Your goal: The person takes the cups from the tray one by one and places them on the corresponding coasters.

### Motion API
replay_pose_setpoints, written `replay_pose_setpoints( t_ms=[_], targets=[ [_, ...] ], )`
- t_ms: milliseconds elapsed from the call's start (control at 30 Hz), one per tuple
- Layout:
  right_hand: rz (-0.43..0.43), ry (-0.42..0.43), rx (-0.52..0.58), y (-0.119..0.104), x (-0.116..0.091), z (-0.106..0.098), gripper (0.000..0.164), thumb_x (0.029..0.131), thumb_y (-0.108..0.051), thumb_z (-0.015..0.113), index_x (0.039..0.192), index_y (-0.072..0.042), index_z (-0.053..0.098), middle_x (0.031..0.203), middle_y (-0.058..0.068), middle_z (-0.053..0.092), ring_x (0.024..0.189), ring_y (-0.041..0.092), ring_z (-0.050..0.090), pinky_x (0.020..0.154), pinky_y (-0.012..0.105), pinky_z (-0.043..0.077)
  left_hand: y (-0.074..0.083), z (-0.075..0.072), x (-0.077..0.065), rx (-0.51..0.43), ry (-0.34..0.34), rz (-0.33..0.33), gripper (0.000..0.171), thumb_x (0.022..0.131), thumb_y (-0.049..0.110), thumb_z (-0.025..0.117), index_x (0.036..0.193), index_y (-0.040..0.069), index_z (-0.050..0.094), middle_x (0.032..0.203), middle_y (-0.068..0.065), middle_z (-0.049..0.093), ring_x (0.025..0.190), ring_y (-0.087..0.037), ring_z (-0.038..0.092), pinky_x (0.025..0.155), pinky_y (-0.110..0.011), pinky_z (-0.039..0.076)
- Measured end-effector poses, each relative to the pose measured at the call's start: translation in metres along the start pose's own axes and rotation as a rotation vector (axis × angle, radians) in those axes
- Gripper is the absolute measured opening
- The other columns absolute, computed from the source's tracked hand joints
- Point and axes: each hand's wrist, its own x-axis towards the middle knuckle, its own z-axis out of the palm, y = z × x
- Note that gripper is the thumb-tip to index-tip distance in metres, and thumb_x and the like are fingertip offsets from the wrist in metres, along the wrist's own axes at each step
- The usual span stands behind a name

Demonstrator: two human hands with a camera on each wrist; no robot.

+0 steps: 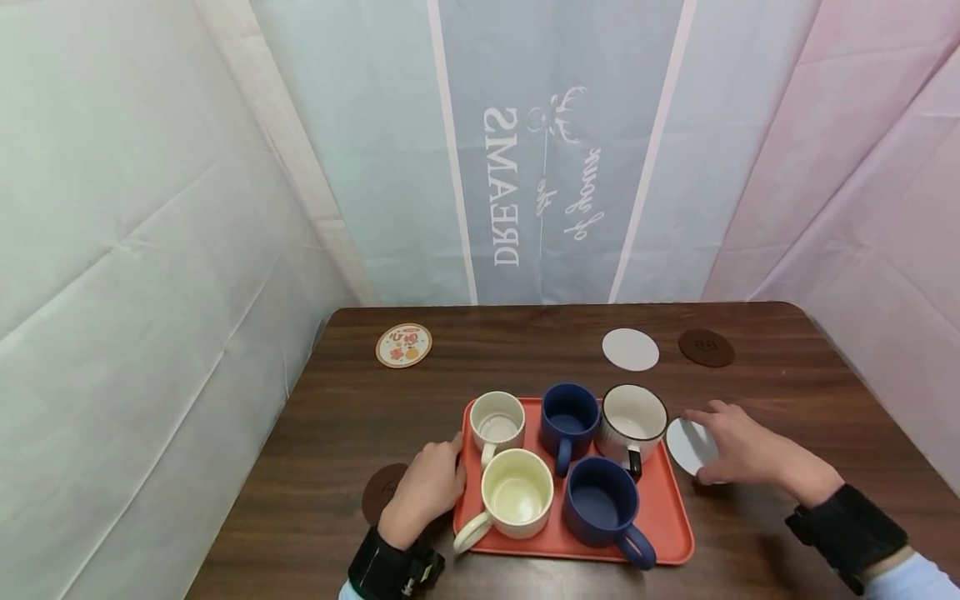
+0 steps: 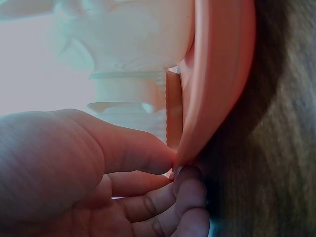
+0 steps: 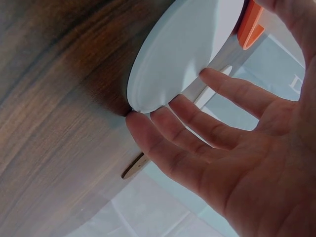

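My left hand [image 1: 429,483] pinches the left edge of the orange-red tray [image 1: 667,525]; the left wrist view shows thumb and fingers at the tray's rim [image 2: 222,64]. Several mugs stand upright on it: a small cream mug [image 1: 498,421], a pale yellow mug [image 1: 517,496], two dark blue mugs and a white mug [image 1: 633,417] with a black rim. Right of the tray, my right hand [image 1: 738,446] holds a round white coaster [image 1: 686,446] by its edge. In the right wrist view, the fingertips meet the coaster's rim [image 3: 173,59]; the thumb is partly cut off.
A brown coaster [image 1: 381,492] lies beside the left hand, partly covered. Toward the back edge of the wooden table [image 1: 517,350] lie a printed coaster [image 1: 403,345], a white coaster [image 1: 630,349] and a brown coaster [image 1: 707,347]. Cloth curtains hang behind and at both sides.
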Motion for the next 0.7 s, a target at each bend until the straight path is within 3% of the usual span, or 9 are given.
replay_pose_setpoints(
  t_ms=[700],
  targets=[
    [-0.008,-0.027,0.002,0.005,0.014,-0.003,0.087,0.063,-0.029,0.100,0.131,0.010,0.063,0.115,0.029,0.059,0.095,0.038,0.055,0.071,0.047,0.051,-0.001,0.003,0.004,0.066,0.007,-0.005,0.028,0.102,0.007,0.063,0.129,-0.003,0.064,0.071,-0.002,0.056,0.062,-0.012,0.058,0.054,-0.030,0.047]
  ],
)
